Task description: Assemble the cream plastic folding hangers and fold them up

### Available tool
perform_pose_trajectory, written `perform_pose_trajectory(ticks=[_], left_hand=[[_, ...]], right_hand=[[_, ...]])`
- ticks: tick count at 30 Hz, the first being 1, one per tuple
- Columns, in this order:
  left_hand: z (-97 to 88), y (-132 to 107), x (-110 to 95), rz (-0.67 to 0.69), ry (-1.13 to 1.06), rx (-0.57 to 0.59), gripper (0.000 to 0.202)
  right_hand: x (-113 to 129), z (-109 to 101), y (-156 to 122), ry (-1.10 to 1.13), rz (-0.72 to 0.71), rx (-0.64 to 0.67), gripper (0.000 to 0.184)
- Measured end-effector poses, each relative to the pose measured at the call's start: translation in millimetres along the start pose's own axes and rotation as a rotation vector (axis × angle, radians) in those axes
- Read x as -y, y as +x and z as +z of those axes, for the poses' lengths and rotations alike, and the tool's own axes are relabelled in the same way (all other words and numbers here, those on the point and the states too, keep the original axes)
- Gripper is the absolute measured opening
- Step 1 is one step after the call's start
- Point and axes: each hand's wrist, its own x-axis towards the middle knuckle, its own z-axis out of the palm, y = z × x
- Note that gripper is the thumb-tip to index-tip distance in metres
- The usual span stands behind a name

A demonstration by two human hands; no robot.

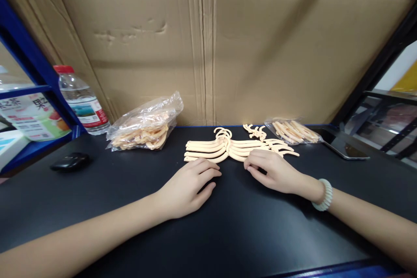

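Beige plastic clothes hanger parts (pixel 208 149) lie in a row on the black tabletop, curved arms to both sides and hooks at the far middle. My left hand (pixel 192 186) rests palm down just in front of their left arms, fingers loosely extended and holding nothing. Close to the right arms is my right hand (pixel 275 171), its fingers loosely bent with a gap above the thumb, and nothing shows in it. It partly covers the right-hand pieces. Smaller beige hooked pieces (pixel 256 132) form a pile behind them.
A clear bag of beige parts (pixel 143 128) stands back left, and another bag (pixel 293 132) lies back right beside a phone (pixel 347 145). At left are a black mouse (pixel 70 162) and a water bottle (pixel 85 106). Behind the table rises a cardboard wall (pixel 276 43).
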Motion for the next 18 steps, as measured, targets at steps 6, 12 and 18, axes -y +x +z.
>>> perform_pose_trajectory(ticks=[6, 12, 18], left_hand=[[1.5, -1.6, 1.9, 0.008, -0.003, -0.013, 0.026], [3.1, -3.0, 2.9, 0.004, -0.01, -0.008, 0.027], [2.9, -2.5, 2.0, 0.0, -0.01, -0.002, 0.027]], right_hand=[[-4.7, -1.4, 2.1, 0.02, 0.023, -0.064, 0.017], [-48.1, -17.1, 2.2, -0.021, 0.209, -0.25, 0.015], [-108.8, -27.9, -7.5, -0.233, 0.212, -0.296, 0.015]])
